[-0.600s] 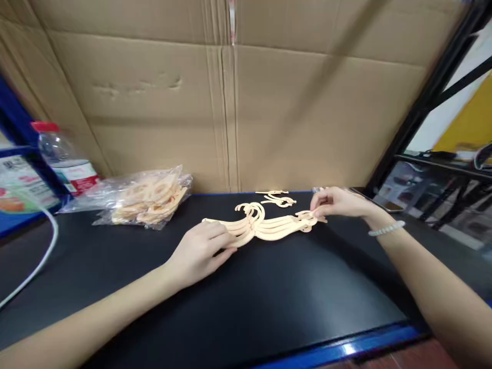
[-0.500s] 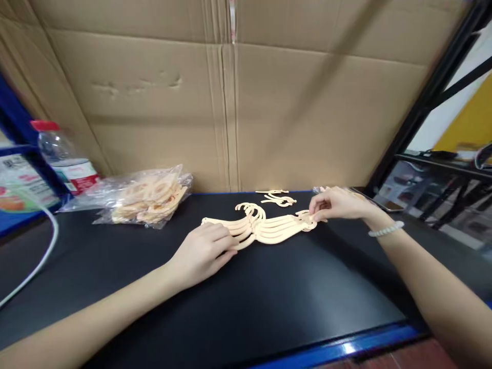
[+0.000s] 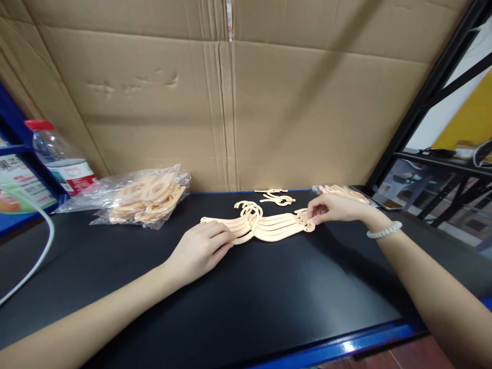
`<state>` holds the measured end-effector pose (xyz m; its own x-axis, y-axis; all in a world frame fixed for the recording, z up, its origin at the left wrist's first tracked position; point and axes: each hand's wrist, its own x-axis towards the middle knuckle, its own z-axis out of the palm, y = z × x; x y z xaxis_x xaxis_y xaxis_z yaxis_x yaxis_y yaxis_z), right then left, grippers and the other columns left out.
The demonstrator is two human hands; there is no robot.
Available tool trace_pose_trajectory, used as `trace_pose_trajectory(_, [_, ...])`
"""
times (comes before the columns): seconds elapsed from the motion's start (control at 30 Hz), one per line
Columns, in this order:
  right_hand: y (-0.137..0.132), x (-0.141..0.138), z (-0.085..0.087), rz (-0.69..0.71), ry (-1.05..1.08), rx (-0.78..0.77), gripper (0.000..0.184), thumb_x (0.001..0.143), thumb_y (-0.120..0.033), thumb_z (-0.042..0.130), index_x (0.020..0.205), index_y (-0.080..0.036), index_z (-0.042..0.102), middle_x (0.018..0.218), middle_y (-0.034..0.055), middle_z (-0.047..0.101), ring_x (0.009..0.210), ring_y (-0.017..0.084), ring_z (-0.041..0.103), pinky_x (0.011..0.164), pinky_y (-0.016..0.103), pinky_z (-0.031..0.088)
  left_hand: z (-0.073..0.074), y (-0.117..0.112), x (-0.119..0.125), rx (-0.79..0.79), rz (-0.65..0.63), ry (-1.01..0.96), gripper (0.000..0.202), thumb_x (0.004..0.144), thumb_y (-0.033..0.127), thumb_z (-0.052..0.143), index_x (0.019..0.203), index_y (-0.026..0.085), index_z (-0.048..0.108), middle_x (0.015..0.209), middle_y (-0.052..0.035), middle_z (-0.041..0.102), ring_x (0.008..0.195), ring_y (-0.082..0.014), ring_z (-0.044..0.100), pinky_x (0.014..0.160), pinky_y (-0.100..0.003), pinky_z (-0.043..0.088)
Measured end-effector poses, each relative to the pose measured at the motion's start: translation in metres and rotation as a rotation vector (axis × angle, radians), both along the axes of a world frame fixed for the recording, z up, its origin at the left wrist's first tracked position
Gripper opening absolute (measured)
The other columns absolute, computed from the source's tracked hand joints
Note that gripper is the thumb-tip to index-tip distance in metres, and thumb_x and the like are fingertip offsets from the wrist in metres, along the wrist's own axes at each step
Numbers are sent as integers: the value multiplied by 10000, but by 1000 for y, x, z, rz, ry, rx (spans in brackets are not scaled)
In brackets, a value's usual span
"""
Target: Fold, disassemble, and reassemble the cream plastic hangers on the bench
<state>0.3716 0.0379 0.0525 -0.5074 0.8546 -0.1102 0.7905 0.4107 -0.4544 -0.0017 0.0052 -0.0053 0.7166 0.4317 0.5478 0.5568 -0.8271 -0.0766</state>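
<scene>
Several cream-coloured plastic clothes hangers (image 3: 279, 229) lie in an overlapping row on the black table, their curved hooks pointing away from me. My left hand (image 3: 203, 247) rests over their left arms, the fingers curled down and the fingertips at the near edge. At the right end my right hand (image 3: 326, 209) pinches the end of the hangers between thumb and fingers, beside a round end with a hole. The fingers partly hide what they grip. A few more loose cream hangers (image 3: 279, 199) lie just behind the row.
A clear bag of cream plastic parts (image 3: 148, 197) lies at the left, near a red-capped bottle (image 3: 63, 159) and a white cable (image 3: 48, 241). Another bag (image 3: 342, 192) and a phone-like dark object (image 3: 386, 203) are behind my right hand. A cardboard sheet (image 3: 269, 102) stands at the back.
My right hand has shifted slightly down at the hangers' right end and stays pinched. My left hand stays in place on the left arms. The view has moved a little.
</scene>
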Motion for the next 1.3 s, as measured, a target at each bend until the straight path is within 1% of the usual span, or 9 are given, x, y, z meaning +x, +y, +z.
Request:
trace_pose_trajectory(0.1, [2, 2, -2, -51, -14, 15, 209, 746, -388, 645, 834, -203, 689, 803, 46, 729, 750, 209, 672, 655, 306, 503, -2, 1, 0, 21, -3, -15, 150, 922, 173, 511, 949, 188, 658, 950, -40, 699, 881, -191, 645, 765, -303, 490])
trace_pose_trajectory(0.27, [6, 6, -6, -81, 5, 46, 272, 713, -402, 648, 877, -187, 671, 864, 63, 721, 796, 212, 673, 701, 322, 533, -3, 1, 0, 23, -15, -24, 136, 912, 162, 522, 939, 192, 652, 949, -37, 698, 881, -187, 646, 768, -301, 494])
trace_pose_trajectory(0.53, [2, -5, -2, -93, -42, 254, 198, 815, -354, 559, 874, -202, 670, 821, 41, 726, 748, 193, 677, 665, 298, 515, 0, -3, 1, -5, -15, -31, 110, 901, 189, 557, 937, 197, 661, 930, -32, 685, 853, -182, 636, 759, -299, 484])
trace_pose_trajectory(0.73, [3, -12, -9, -88, 12, 329, 179, 841, -335, 543, 895, -203, 651, 861, 45, 721, 782, 194, 672, 714, 311, 517, 0, -4, 2, 12, -24, -32, 121, 910, 182, 538, 890, 189, 657, 863, -26, 679, 797, -173, 625, 722, -296, 466])
trace_pose_trajectory(0.83, [2, -16, -12, -70, 44, 335, 176, 828, -342, 568, 902, -204, 648, 894, 46, 716, 824, 199, 667, 744, 314, 515, 1, -5, 3, 9, -12, -17, 140, 915, 180, 528, 877, 190, 662, 824, -23, 670, 755, -165, 619, 690, -283, 462])
trace_pose_trajectory(1.0, [0, -20, -13, -47, 47, 291, 231, 820, -341, 580, 978, -184, 640, 923, 67, 701, 862, 217, 654, 781, 339, 506, 0, -4, 4, 30, -3, -23, 162, 924, 196, 515, 873, 189, 668, 803, -27, 667, 730, -157, 626, 668, -264, 471])
trace_pose_trajectory(1.1, [-1, -19, -14, -2, 29, 295, 338, 758, -379, 662, 1041, -195, 633, 1036, 80, 660, 978, 249, 611, 858, 374, 483, 0, -4, 4, 44, -4, -29, 172, 928, 206, 506, 869, 191, 667, 794, -28, 668, 723, -154, 631, 659, -259, 476])
trace_pose_trajectory(1.23, [-1, -15, -19, 98, 5, 266, 725, 606, -473, 793, 1249, -238, 554, 1244, 91, 545, 1156, 291, 510, 990, 425, 417, 0, -4, 5, 44, -2, -38, 162, 920, 196, 514, 866, 193, 667, 812, -28, 677, 748, -158, 641, 679, -262, 485])
trace_pose_trajectory(1.3, [0, -14, -22, 139, -3, 242, 835, 580, -491, 809, 1317, -246, 502, 1296, 92, 512, 1190, 294, 492, 1027, 429, 392, 0, -4, 5, 34, 3, -39, 152, 913, 186, 522, 864, 194, 666, 829, -27, 684, 765, -159, 644, 693, -264, 486])
